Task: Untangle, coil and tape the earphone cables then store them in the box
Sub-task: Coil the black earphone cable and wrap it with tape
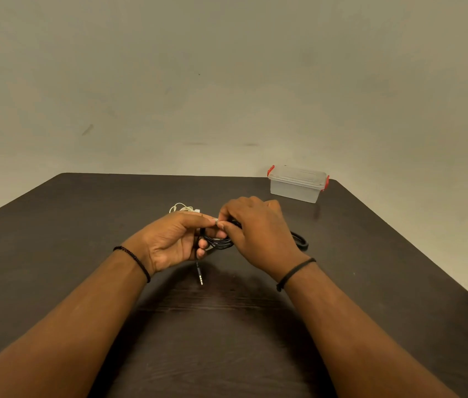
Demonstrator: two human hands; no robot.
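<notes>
A coiled black earphone cable (217, 242) hangs between both hands above the dark table (83, 225). My left hand (172, 239) grips the coil from the left, and its jack plug (200, 275) dangles below. My right hand (255, 228) pinches the coil from the right, thumb and fingertips meeting the left fingertips over a small pale bit, perhaps tape (216, 221). A white earphone cable (182, 208) lies bunched on the table just behind my left hand. The clear plastic box (297, 183) with red latches stands shut at the back right.
A black loop, which could be a roll of tape (301, 242), lies on the table right of my right hand, partly hidden. The table's far edge meets a plain wall. The right table edge runs diagonally, with floor beyond.
</notes>
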